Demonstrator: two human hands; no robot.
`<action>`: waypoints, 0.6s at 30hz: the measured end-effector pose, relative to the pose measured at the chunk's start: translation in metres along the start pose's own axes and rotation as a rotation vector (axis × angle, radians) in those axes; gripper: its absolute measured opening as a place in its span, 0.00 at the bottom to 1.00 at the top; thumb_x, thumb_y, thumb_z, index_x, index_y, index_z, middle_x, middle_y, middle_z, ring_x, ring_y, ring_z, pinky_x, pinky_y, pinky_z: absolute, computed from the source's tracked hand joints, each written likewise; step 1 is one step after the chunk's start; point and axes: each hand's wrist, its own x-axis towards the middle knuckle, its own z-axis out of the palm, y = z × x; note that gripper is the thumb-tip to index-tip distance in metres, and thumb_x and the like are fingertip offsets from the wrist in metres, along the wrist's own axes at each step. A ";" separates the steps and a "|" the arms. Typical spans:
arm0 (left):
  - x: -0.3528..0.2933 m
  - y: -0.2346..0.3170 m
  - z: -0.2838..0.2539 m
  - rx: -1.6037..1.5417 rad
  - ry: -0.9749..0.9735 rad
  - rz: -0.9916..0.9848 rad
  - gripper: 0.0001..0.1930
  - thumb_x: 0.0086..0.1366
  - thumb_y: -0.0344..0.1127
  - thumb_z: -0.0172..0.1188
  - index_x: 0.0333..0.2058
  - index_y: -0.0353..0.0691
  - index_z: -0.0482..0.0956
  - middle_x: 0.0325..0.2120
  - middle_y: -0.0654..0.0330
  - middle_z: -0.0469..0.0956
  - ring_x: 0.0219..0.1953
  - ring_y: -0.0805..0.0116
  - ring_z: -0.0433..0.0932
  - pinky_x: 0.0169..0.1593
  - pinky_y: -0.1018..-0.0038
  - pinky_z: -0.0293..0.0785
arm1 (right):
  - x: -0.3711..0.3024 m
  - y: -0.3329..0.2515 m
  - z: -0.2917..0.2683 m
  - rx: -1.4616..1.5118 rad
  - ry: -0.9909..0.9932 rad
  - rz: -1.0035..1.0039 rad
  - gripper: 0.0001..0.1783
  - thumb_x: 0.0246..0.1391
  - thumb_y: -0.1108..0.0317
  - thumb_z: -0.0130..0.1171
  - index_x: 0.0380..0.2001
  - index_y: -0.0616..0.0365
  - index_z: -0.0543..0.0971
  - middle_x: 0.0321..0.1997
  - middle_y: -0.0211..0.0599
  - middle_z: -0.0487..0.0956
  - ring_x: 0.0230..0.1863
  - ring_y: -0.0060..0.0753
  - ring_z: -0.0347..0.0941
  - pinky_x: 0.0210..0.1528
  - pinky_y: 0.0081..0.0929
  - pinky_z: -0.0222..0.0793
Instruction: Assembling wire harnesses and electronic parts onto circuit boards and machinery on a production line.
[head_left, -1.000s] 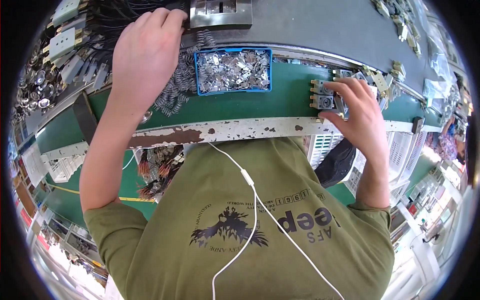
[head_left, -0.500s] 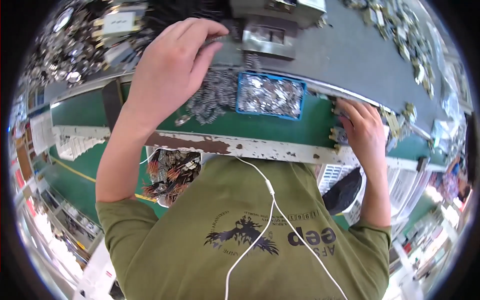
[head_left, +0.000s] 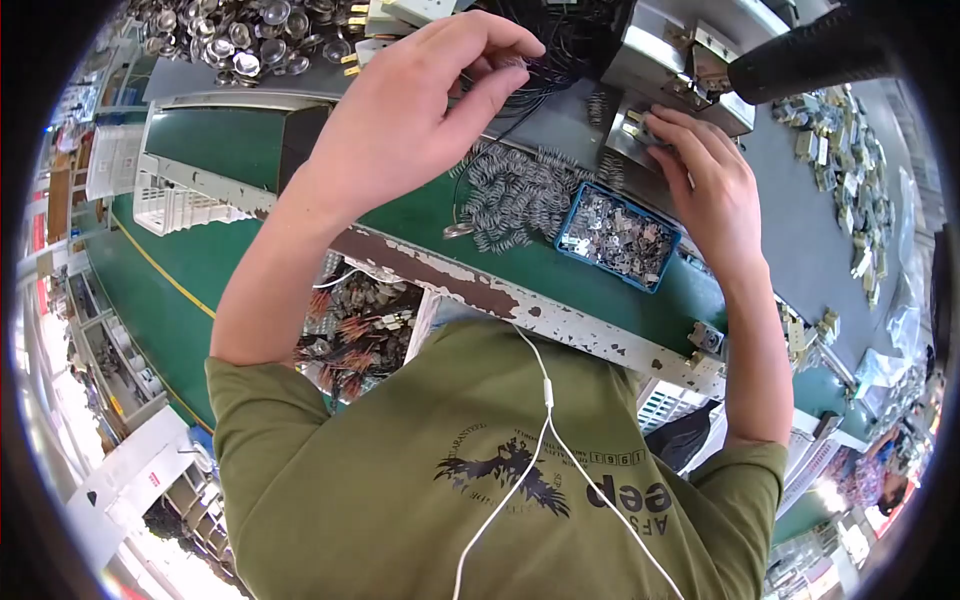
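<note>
Left hand (head_left: 405, 115): fingers are curling around a small shiny piece (head_left: 510, 63), kind unclear | right hand (head_left: 715, 185): fingers are gripping a small grey block with brass prongs (head_left: 634, 126) over a steel plate (head_left: 620, 148) | blue rectangular plastic tray (head_left: 606, 270), heaped steel coil springs (head_left: 510, 195): are lying near workbench's chipped white front edge (head_left: 560, 325)

Green bench top (head_left: 640, 315): coil springs (head_left: 510, 195) heaped beside blue tray (head_left: 606, 270).

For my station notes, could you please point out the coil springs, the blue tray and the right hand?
Coil springs (head_left: 515, 195): head view, middle of the heap.
Blue tray (head_left: 606, 270): head view, near rim.
Right hand (head_left: 712, 178): head view, back of the hand.
</note>
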 end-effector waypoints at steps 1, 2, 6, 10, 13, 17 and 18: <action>-0.001 0.000 -0.001 -0.002 0.013 -0.005 0.11 0.66 0.28 0.59 0.46 0.39 0.78 0.35 0.63 0.80 0.33 0.76 0.76 0.38 0.79 0.73 | -0.002 0.001 0.000 0.005 -0.024 0.010 0.18 0.52 0.74 0.62 0.48 0.55 0.80 0.50 0.35 0.80 0.49 0.42 0.77 0.51 0.34 0.72; -0.002 0.001 -0.001 0.024 -0.003 0.008 0.11 0.66 0.28 0.59 0.46 0.39 0.79 0.35 0.62 0.80 0.32 0.75 0.76 0.37 0.78 0.72 | -0.003 0.001 -0.001 0.010 -0.048 0.020 0.18 0.52 0.74 0.63 0.48 0.54 0.80 0.52 0.36 0.80 0.50 0.43 0.76 0.52 0.34 0.72; -0.005 -0.011 -0.001 0.061 0.034 0.151 0.12 0.65 0.27 0.58 0.47 0.40 0.80 0.37 0.62 0.78 0.30 0.73 0.74 0.34 0.77 0.71 | -0.006 -0.032 -0.010 -0.112 0.009 -0.043 0.24 0.43 0.74 0.67 0.49 0.52 0.80 0.54 0.35 0.77 0.53 0.46 0.73 0.56 0.42 0.68; 0.002 -0.009 -0.001 0.020 0.025 0.080 0.12 0.64 0.26 0.58 0.47 0.40 0.80 0.37 0.61 0.78 0.30 0.71 0.75 0.34 0.77 0.71 | 0.004 -0.102 0.022 0.281 -0.168 -0.214 0.25 0.40 0.63 0.69 0.47 0.48 0.81 0.36 0.34 0.74 0.41 0.40 0.70 0.46 0.38 0.68; 0.011 -0.014 0.007 0.000 0.023 0.156 0.13 0.63 0.26 0.59 0.47 0.41 0.79 0.35 0.61 0.77 0.30 0.70 0.75 0.34 0.76 0.73 | 0.017 -0.128 0.053 0.197 -0.244 -0.203 0.18 0.45 0.61 0.65 0.42 0.52 0.80 0.32 0.34 0.72 0.39 0.38 0.69 0.44 0.34 0.66; 0.015 -0.013 0.000 0.030 0.004 0.157 0.12 0.63 0.26 0.60 0.46 0.41 0.79 0.34 0.61 0.77 0.30 0.71 0.75 0.34 0.76 0.73 | 0.019 -0.122 0.034 0.339 -0.285 -0.152 0.10 0.46 0.67 0.66 0.32 0.56 0.78 0.34 0.36 0.75 0.39 0.38 0.73 0.41 0.33 0.70; 0.015 -0.011 0.000 0.023 0.006 0.141 0.12 0.63 0.26 0.60 0.45 0.41 0.79 0.34 0.60 0.77 0.31 0.69 0.76 0.34 0.75 0.74 | 0.017 -0.117 0.018 0.483 -0.234 -0.098 0.10 0.46 0.69 0.67 0.31 0.57 0.78 0.34 0.36 0.77 0.38 0.38 0.75 0.39 0.33 0.71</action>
